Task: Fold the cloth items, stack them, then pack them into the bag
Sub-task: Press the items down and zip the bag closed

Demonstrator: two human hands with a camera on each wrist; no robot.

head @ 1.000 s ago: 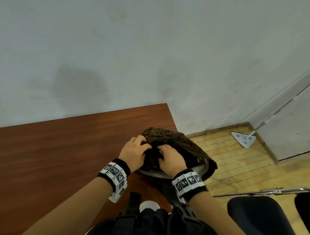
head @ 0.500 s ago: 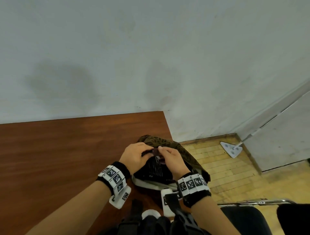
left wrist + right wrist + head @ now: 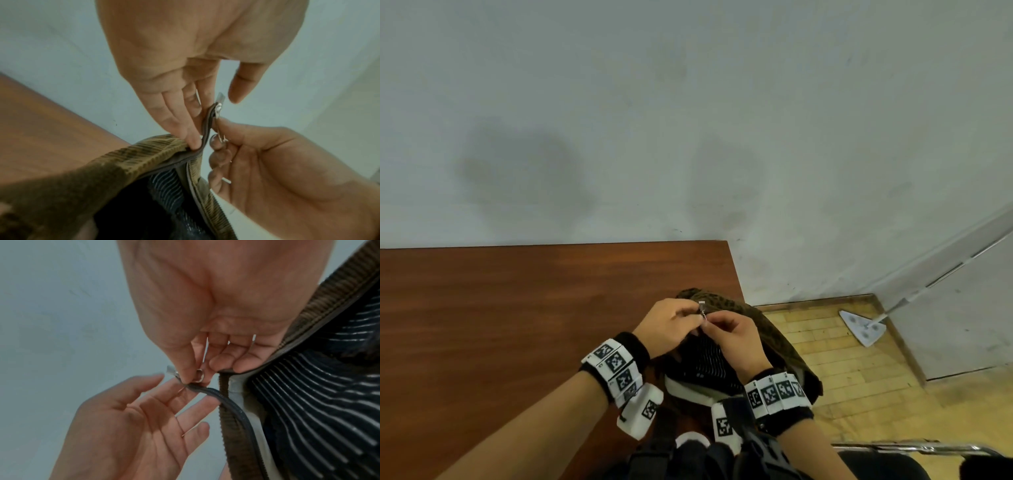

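Note:
A brown spotted corduroy bag (image 3: 767,329) sits at the table's right edge, its mouth unzipped. A dark cloth with thin white stripes (image 3: 709,359) lies inside it, over something pale. Both hands meet at the far end of the zip. My right hand (image 3: 736,337) pinches the metal zipper pull (image 3: 198,375) between thumb and forefinger. My left hand (image 3: 671,325) has straight fingers (image 3: 176,116) lying against the grey zipper tape (image 3: 205,129), thumb held apart. In the right wrist view the left hand (image 3: 144,410) shows an open palm under the tape, beside the striped cloth (image 3: 308,394).
The reddish wooden table (image 3: 517,325) stretches left of the bag, against a pale wall. Right of the table is a wooden floor with a white triangular mop head (image 3: 863,327). A chair with a metal bar (image 3: 893,447) stands at the lower right.
Both hands have come up out of the bag's mouth to the far end of the zip. The right hand has taken the zipper pull; the left fingers have straightened along the tape.

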